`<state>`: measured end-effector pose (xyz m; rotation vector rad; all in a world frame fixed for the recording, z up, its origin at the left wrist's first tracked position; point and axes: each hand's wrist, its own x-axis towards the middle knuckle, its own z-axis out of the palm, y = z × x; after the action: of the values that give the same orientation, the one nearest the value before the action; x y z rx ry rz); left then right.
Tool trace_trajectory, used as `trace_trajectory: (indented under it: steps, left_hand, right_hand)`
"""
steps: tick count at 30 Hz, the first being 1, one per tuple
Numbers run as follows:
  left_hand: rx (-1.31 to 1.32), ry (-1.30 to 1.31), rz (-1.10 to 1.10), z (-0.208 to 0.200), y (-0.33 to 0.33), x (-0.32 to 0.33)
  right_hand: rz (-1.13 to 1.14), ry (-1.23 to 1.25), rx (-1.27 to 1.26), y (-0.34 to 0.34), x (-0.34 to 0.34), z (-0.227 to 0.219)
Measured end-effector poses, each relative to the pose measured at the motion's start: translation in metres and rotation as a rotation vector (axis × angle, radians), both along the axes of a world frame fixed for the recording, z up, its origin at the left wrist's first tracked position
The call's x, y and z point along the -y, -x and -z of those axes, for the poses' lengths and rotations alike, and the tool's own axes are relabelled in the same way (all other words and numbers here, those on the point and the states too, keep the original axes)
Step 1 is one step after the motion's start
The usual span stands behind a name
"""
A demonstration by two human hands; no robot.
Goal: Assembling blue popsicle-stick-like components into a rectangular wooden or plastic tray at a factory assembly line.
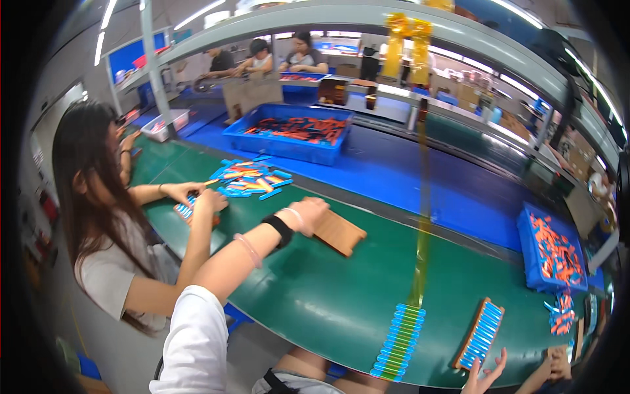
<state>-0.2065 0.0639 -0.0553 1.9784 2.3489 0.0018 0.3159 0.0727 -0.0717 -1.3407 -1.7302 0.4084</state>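
Observation:
My left hand (310, 215) reaches far out over the green table. It is closed on the near-left end of a brown wooden board (339, 233), whose visible face carries no pieces. My right hand (484, 379) is at the lower edge, fingers spread and holding nothing. Just beyond its fingertips lies a brown slotted tray (464, 347), filled with a row of slim blue pieces (486, 326). Left of that tray, a column of similar blue pieces (386, 352) lies side by side on the table. Yellow see-through tape (420, 269) runs down onto that column.
Blue bins (335, 155) (535, 266) hold orange and blue pieces. A loose pile (246, 178) lies at the left, beside a co-worker (111, 217) handling a filled tray. Another person's hands (558, 368) are at the lower right. Tape rolls (408, 29) hang overhead.

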Motion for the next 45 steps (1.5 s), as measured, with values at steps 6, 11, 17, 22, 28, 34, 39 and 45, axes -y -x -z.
trace_trajectory:
  steps: [6,11,17,22,28,34,39,45]
  left_hand:
    - [-0.155,0.111,-0.140,-0.005,0.037,-0.011]
    - [0.041,-0.155,0.248,0.007,-0.063,-0.022]
    - [0.389,-0.145,0.276,0.019,-0.216,-0.013]
    - [0.500,-0.057,0.266,0.009,-0.237,-0.020]
    - [1.984,0.206,-0.033,-0.017,-0.211,0.021]
    - [2.023,0.083,-0.285,-0.034,-0.178,0.062]
    - [2.031,0.038,-0.306,-0.031,-0.169,0.070]
    - [1.925,-0.120,-0.081,-0.030,-0.175,0.070]
  right_hand:
    - [-0.146,0.160,0.017,-0.030,-0.005,0.017]
    - [-0.227,0.337,0.123,-0.035,-0.011,0.004]
    - [-0.194,0.319,0.037,-0.029,-0.022,0.003]
    - [-0.217,0.294,0.025,-0.024,-0.010,0.008]
    - [-0.334,0.236,0.117,0.017,0.017,0.009]
    - [-0.555,0.143,0.144,0.088,0.035,0.009]
    - [-0.656,0.151,0.138,0.137,0.040,0.008]
    - [-0.788,0.752,-0.293,0.140,0.028,-0.040]
